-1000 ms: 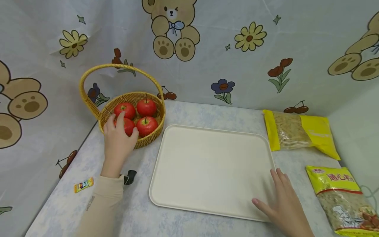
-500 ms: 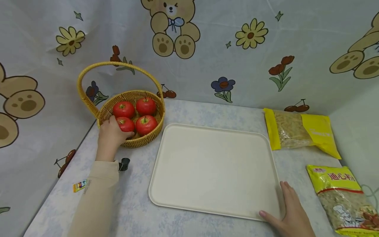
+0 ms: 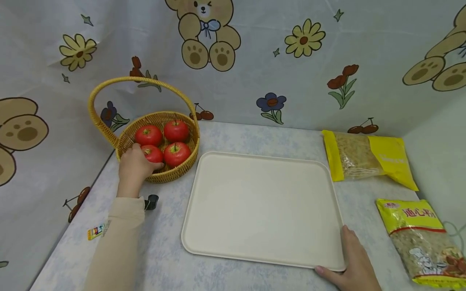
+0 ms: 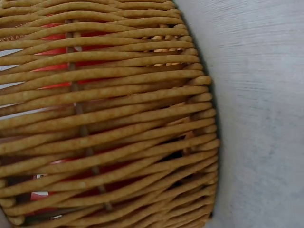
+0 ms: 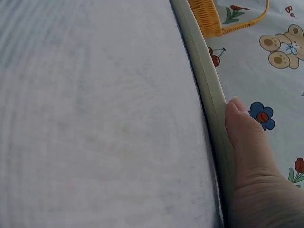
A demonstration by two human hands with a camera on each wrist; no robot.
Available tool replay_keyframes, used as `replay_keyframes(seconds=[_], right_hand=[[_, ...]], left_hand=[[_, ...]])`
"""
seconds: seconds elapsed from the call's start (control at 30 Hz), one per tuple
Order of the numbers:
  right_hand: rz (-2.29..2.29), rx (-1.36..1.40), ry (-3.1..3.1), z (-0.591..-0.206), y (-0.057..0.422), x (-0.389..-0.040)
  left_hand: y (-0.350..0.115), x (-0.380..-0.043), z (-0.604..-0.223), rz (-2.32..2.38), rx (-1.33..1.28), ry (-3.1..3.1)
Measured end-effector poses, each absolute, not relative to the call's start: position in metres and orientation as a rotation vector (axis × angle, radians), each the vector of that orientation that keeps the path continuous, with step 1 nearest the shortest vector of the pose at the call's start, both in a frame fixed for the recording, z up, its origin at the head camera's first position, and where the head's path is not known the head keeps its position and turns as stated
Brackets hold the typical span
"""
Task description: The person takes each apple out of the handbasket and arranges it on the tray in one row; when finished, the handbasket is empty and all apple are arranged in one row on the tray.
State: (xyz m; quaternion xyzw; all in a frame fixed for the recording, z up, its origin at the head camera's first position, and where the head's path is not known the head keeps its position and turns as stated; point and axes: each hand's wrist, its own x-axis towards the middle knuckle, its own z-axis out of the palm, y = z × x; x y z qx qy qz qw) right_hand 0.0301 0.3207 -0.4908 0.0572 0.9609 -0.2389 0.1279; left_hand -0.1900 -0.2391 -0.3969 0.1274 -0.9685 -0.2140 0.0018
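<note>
A wicker basket (image 3: 174,173) with a tall arched handle holds several red apples. My left hand (image 3: 134,166) reaches over its near-left rim and grips the near-left apple (image 3: 152,153), thumb on the right side; its other fingers are partly hidden. In the left wrist view, the woven basket wall (image 4: 109,114) fills most of the picture, with red showing through the gaps. My right hand (image 3: 354,258) rests at the near-right corner of a white rectangular tray (image 3: 262,210), fingers along the right edge. Its thumb (image 5: 249,137) touches the rim in the right wrist view.
Two yellow pasta bags lie on the right, one at the back (image 3: 367,157) and one nearer (image 3: 418,242). A small colourful wrapped packet (image 3: 96,231) sits left of my left sleeve. A bear-printed cloth (image 3: 247,97) hangs behind the table.
My left hand has lowered into the basket and closed round the near-left apple. My right hand has moved slightly down and right, from over the tray to its near-right corner.
</note>
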Motion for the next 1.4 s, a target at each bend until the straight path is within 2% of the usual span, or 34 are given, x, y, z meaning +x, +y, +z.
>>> replay_keyframes(seconds=[0.4, 0.67, 0.97, 1.4], right_hand=[[-0.719, 0.078, 2.887, -0.491, 0.320, 0.031], [-0.691, 0.097, 2.859, -0.489, 0.325, 0.028], [-0.680, 0.129, 2.836, -0.489, 0.326, 0.027], [-0.683, 0.149, 2.828, -0.488, 0.323, 0.027]], left_hand=[[-0.237, -0.181, -0.397, -0.854, 0.402, -2.778], [-0.221, -0.163, -0.377, -0.933, 0.330, -2.717], [-0.182, -0.141, -0.352, -1.077, 0.119, -2.652], [-0.104, -0.131, -0.353, -1.290, -0.191, -2.692]])
